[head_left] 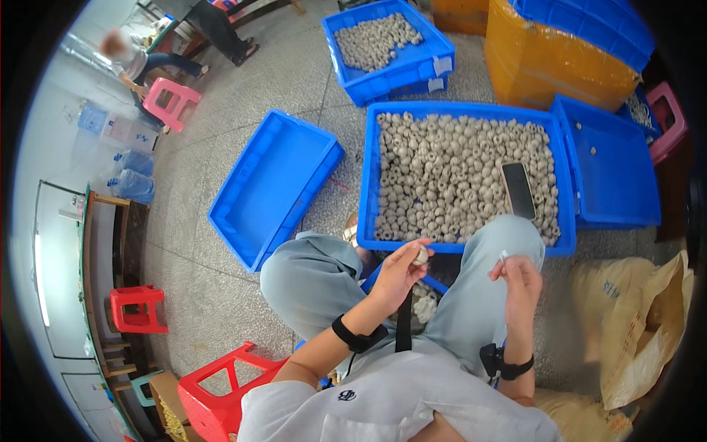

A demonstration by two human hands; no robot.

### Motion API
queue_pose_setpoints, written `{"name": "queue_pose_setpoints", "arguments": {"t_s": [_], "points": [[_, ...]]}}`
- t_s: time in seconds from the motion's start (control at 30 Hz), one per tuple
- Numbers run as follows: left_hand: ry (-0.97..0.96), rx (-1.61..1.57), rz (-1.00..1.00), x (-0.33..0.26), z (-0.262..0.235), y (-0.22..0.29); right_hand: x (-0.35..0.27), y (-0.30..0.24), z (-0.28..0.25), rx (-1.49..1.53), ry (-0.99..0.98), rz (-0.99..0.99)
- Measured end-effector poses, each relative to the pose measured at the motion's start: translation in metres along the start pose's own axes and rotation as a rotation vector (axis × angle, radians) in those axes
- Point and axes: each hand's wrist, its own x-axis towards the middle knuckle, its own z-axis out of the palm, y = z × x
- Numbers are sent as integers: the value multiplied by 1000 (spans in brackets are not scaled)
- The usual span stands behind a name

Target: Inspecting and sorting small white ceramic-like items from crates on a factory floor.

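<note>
Beige ball (420,256) gripped in left hand (398,277), white sliver (504,255) pinched in right hand (520,280) (gap between); blue crate rim (449,248) ahead

bright, even light | glare on wrapped carton (545,68) | fisheye bending, black rim | sack (626,324) blurred at left

Round pieces (455,174) matt (chalky-looking); blue tray (370,180) smooth plastic; trousers (486,276) cloth.
</note>
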Motion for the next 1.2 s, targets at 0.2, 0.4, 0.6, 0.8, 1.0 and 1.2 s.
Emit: {"name": "queue_pose_setpoints", "arguments": {"t_s": [0.2,0.4,0.6,0.8,1.0,1.2], "points": [[-238,-330,507,46,40,105,4,14,-7,58,59,66],[-63,-38,485,69,44,90,8,18,-5,41,56,58],[198,1329,605,208,-94,-32,14,16,-4,-12,16,-4],[125,1820,129,182,-69,-59,12,28,-11,-27,59,-10],[184,1718,-73,183,-94,-43,12,31,2,-87,39,-45],[139,1647,164,182,-98,-44,18,36,4,-124,55,-55]]}}
